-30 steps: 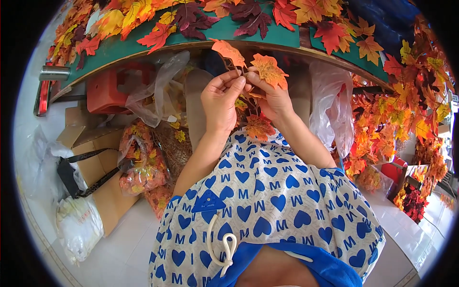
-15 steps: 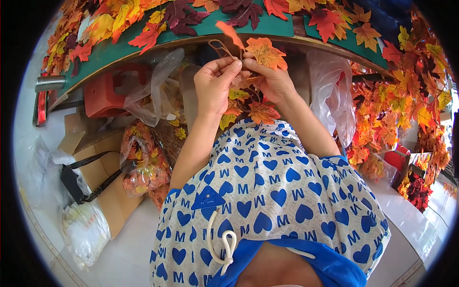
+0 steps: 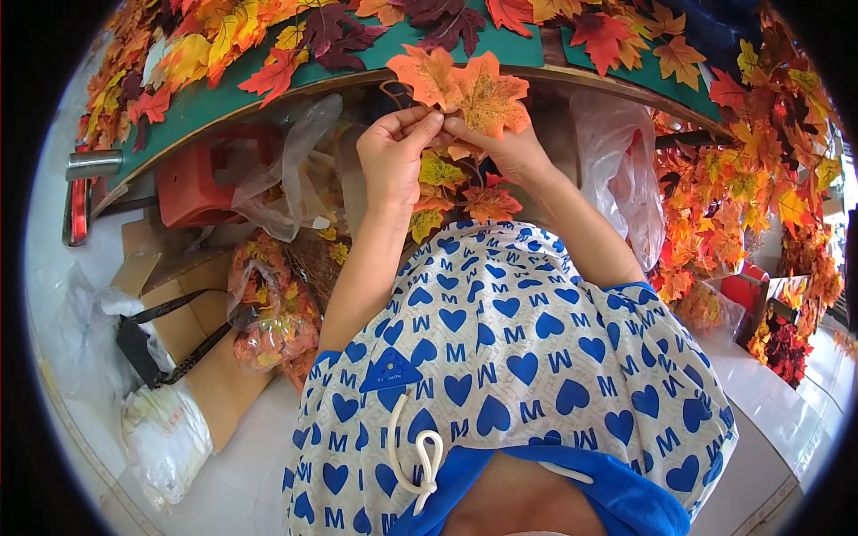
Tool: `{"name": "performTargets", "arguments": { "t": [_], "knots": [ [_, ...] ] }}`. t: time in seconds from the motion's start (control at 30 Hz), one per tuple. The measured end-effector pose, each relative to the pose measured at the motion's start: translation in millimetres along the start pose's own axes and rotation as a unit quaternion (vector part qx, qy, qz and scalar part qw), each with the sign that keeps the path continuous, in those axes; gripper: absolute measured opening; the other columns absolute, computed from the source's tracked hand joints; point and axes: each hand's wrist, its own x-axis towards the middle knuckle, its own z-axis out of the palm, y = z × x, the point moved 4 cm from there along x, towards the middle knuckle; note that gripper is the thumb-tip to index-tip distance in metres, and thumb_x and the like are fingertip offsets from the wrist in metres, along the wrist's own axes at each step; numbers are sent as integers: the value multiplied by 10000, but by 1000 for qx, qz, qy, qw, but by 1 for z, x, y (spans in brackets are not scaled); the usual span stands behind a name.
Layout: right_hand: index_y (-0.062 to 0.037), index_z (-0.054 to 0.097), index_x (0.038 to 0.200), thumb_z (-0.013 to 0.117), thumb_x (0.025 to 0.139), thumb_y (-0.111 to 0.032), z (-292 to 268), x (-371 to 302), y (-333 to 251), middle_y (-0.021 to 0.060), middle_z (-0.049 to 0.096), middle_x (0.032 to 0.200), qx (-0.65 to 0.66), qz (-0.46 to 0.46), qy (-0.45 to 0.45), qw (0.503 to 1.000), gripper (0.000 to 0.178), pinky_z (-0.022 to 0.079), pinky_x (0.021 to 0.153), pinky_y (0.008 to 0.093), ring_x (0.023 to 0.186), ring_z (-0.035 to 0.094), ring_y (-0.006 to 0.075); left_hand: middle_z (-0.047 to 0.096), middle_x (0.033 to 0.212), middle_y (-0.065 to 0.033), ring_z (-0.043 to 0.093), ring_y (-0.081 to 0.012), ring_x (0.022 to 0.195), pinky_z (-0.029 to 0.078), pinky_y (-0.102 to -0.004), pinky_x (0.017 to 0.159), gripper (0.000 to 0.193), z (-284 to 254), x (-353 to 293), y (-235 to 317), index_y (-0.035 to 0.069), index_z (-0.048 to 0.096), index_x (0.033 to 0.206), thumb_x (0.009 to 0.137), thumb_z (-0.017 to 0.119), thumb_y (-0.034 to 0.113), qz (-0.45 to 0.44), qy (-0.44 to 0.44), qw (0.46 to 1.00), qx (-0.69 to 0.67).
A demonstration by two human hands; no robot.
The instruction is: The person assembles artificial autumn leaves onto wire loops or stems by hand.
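Note:
Fingertips of my left hand and my right hand meet in a pinch just in front of the table edge. Both are closed on an artificial maple leaf garland, at its thin brown stem. Two orange leaves of it fan out side by side above my fingers. A brown stem loop pokes up beside my left fingers. Below my hands, more of the strand hangs toward my lap, with yellow leaves and a red-orange leaf. The exact pinch point is hidden by my fingers.
Ahead is a green-topped table strewn with maple leaves. A red plastic stool and clear plastic bags sit under it. Left on the floor are a cardboard box and bagged leaves; leaf garlands hang at right.
The left orange leaf, seen edge-on and upright before, has turned flat and spread beside the other one. My hands have shifted slightly left, still pinched together.

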Motion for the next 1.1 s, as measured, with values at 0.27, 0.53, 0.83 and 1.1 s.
{"name": "performTargets", "arguments": {
  "t": [0.27, 0.53, 0.83, 1.1],
  "knots": [
    [-30, 580, 1034, 692, 756, -16, 1, 3, 27, 46, 639, 957, 15, -2, -15, 1000, 300, 506, 728, 263, 867, 613, 127, 637, 851, -56, 601, -105, 716, 481, -208, 648, 149, -21, 3, -13, -35, 593, 943, 801, 633, -12, 7, -7, 999, 37],
    [-52, 486, 1215, 574, 891, -117, 1, -6, 53, 57, 614, 1024, 307, 138, -47, 941, 343, 531, 702, 301, 863, 620, 149, 628, 878, -61, 606, -135, 775, 495, -253, 701, 149, -15, -1, -9, -5, 584, 976, 869, 613, 94, -5, -63, 992, -113],
    [-4, 510, 1167, 615, 811, -78, 1, -11, 37, 115, 597, 1003, -404, -59, -105, 907, 378, 489, 758, 306, 892, 607, 224, 594, 1038, -101, 593, -216, 831, 510, -348, 759, 291, -23, 3, -11, 20, 522, 1130, 863, 578, 121, 28, -42, 987, -151],
    [-9, 492, 1189, 608, 707, -18, -1, -28, 10, 105, 539, 1160, -501, -162, -104, 844, 496, 391, 955, 342, 1119, 493, 209, 536, 1096, -56, 547, -206, 937, 479, -277, 719, 396, -42, 0, -39, 89, 501, 1153, 833, 595, 303, -29, -142, 937, -316]
  ]
}}
